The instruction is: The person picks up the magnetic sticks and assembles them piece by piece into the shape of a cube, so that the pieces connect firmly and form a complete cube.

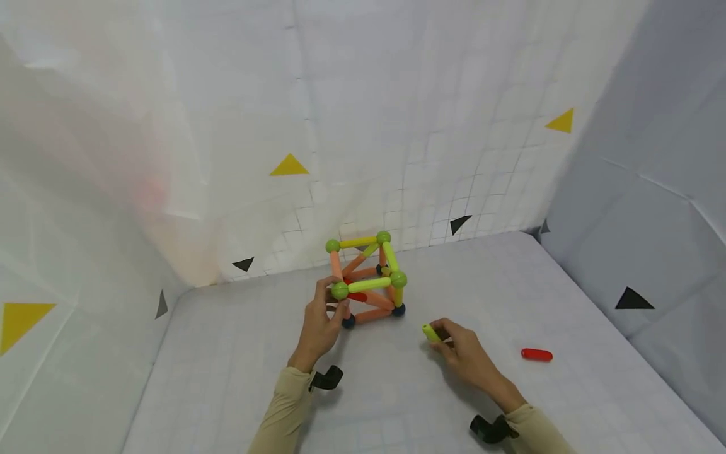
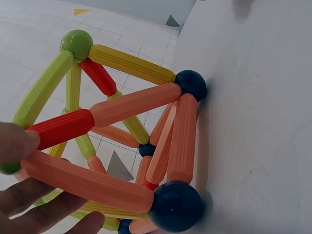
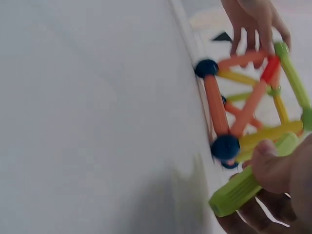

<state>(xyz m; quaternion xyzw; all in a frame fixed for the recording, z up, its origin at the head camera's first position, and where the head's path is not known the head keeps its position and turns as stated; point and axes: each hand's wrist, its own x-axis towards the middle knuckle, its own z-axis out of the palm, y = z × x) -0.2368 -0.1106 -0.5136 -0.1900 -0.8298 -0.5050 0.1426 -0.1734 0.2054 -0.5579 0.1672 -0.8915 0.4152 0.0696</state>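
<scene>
On the grey mat, near its back edge by the white tiled wall, stands a cube frame built of rods and balls: green balls at the upper corners, dark blue balls at the lower ones, with orange, yellow-green and red rods between them, some running diagonally.

Left hand: at the frame's near left corner. Thumb and fingers reach round the near left upright; the left wrist view shows the thumb pressed against the end of a red diagonal rod and the other fingers lying under an orange rod. Fingers only lightly bent, steadying the frame rather than clenched.

Right hand: resting on the mat, just right of and in front of the frame, apart from it. Fingers and thumb curled round a loose yellow-green rod; one end sticks out toward the frame. The right wrist view confirms the grip, thumb on top of the rod.

Further right on the mat, well apart from both hands, lies a single loose red rod.

Yellow and black triangle marks are stuck on the walls. Both arms wear tan sleeves.
</scene>
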